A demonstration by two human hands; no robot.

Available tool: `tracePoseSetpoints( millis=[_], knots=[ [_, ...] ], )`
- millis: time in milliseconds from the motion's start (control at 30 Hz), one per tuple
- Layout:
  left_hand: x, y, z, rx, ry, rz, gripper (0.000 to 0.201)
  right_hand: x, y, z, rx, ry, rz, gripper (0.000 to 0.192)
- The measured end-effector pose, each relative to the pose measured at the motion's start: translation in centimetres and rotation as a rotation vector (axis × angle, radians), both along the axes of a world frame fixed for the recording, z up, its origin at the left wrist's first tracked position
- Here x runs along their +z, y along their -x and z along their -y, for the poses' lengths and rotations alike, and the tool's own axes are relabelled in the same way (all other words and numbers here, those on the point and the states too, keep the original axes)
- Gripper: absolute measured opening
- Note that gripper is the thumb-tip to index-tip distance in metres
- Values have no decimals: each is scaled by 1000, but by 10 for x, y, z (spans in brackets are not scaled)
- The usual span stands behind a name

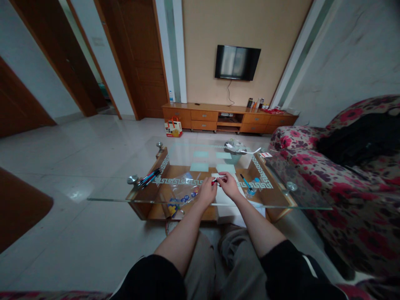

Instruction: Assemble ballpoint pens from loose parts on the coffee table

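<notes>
Both hands meeting over glass table (125, 199): left hand (207, 192) and right hand (229, 185) with fingers closed together on one small red pen (215, 181), held just above white paper (225, 196). Assembly seemingly in progress, not finished. More pens (149, 177) waiting at left edge; plastic bag (184, 191) beside left hand; blue pen (246, 183) at right. Nothing blocking.

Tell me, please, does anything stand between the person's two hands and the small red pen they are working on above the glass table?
Nothing visible does: the left hand and right hand already meet on the red pen, above the white paper on the glass table.
</notes>
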State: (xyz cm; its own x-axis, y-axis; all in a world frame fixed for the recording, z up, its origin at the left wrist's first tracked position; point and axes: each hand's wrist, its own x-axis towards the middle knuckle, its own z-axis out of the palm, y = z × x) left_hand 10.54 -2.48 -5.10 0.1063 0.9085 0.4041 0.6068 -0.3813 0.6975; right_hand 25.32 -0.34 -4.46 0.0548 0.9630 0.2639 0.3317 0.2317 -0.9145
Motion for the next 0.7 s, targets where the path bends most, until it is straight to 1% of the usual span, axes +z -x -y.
tracePoseSetpoints(
  millis=[167,300,367,467,567,700],
  knots=[
    [7,2,5,-32,-2,27,36,2,0,2,17,0,8,34],
    [13,3,8,-13,33,12,42,3,0,0,-41,26,-12,31],
    [15,3,8,17,42,0,39,3,-1,-1,-90,35,-11,31],
    [17,3,10,52,39,-14,29,2,-4,-3,-138,45,-12,31],
    [20,2,12,78,34,-36,21,2,-4,-3,-158,45,-6,31],
    [24,1,16,107,38,-59,19,6,-3,-1,-163,43,14,31]
  ],
)
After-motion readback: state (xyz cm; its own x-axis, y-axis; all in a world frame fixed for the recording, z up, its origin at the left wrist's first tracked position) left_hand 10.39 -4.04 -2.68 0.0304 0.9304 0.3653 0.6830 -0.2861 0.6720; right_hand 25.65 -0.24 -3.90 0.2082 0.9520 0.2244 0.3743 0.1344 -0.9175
